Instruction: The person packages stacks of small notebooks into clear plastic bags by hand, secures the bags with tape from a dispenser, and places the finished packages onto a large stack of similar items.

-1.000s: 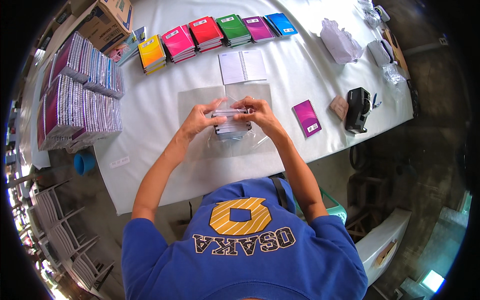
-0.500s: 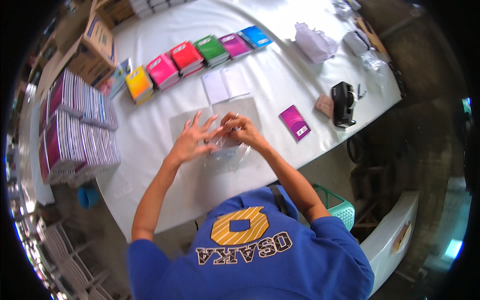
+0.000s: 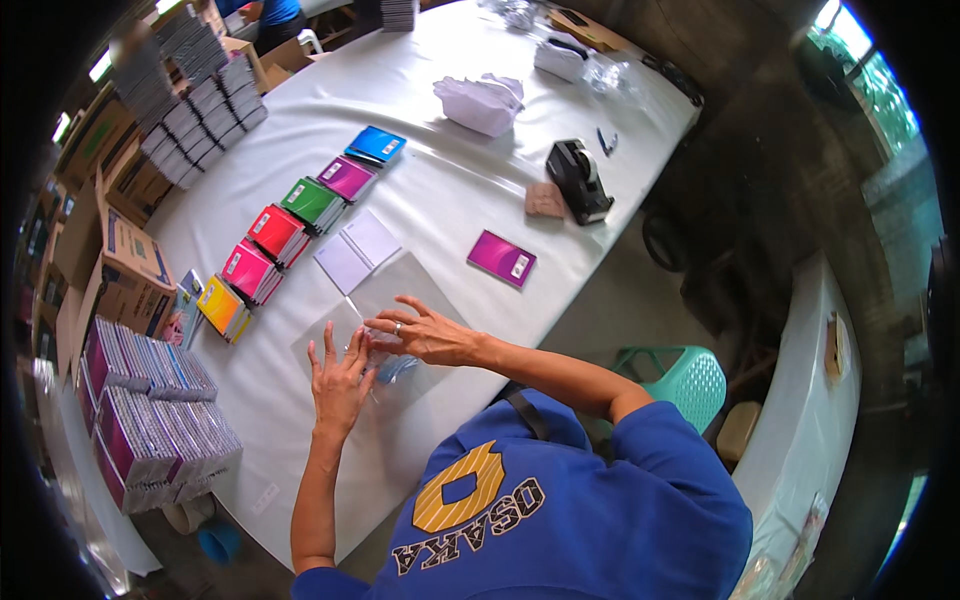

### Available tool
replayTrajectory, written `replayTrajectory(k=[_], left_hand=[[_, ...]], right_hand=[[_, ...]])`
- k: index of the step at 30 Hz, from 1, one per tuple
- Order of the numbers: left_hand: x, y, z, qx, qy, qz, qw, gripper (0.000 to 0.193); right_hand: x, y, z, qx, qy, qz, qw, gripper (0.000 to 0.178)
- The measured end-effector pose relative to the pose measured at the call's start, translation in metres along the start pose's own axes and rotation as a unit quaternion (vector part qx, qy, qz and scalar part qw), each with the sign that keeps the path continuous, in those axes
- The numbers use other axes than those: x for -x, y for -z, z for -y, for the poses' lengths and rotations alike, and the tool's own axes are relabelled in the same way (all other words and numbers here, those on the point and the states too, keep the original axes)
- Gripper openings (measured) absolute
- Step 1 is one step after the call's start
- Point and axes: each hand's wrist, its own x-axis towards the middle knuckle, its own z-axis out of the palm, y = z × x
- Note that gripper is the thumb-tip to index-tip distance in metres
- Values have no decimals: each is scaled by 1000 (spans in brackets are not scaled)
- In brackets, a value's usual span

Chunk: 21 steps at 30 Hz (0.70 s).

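Observation:
My left hand (image 3: 342, 388) rests with its fingers stretched out on a clear plastic sheet (image 3: 425, 280) spread on the table. Reaching in from the right, my right hand (image 3: 432, 335) lies palm down with its fingers extended, a ring on one of them. The fingertips of both hands nearly meet over crinkled clear film, where a small blue patch (image 3: 398, 370) shows through. What lies under the fingers is partly hidden. Just beyond the sheet is an open spiral notebook (image 3: 358, 250) with pale pages. A purple notebook (image 3: 502, 258) lies farther right.
A row of small notebook stacks (image 3: 312, 203) in several colours runs along the left. Large notebook piles (image 3: 160, 420) and a cardboard box (image 3: 135, 265) stand at the left edge. Toward the right are a black tape dispenser (image 3: 578, 182), a brown block (image 3: 545, 200) and a green plastic stool (image 3: 690, 385).
The view has swung, so the table appears turned. My left hand, raised with spread fingers before, is now down on the plastic. My right fingers have gone from bent to stretched out.

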Motion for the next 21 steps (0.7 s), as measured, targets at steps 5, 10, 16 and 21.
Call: replayTrajectory(k=[5,10,16,21], left_hand=[[5,-3,5,-28,-2,-19,999,60],[2,4,-6,-40,4,3,999,62],[-3,-8,-9,-44,2,16,999,66],[3,22,-3,-58,28,51,997,69]], right_hand=[[53,-1,-13,-50,-111,-138,983,24],[198,40,-184,39,-460,-354,813,4],[322,90,-332,-61,-705,-283,648,19],[273,83,-356,-362,-754,-86,542,30]])
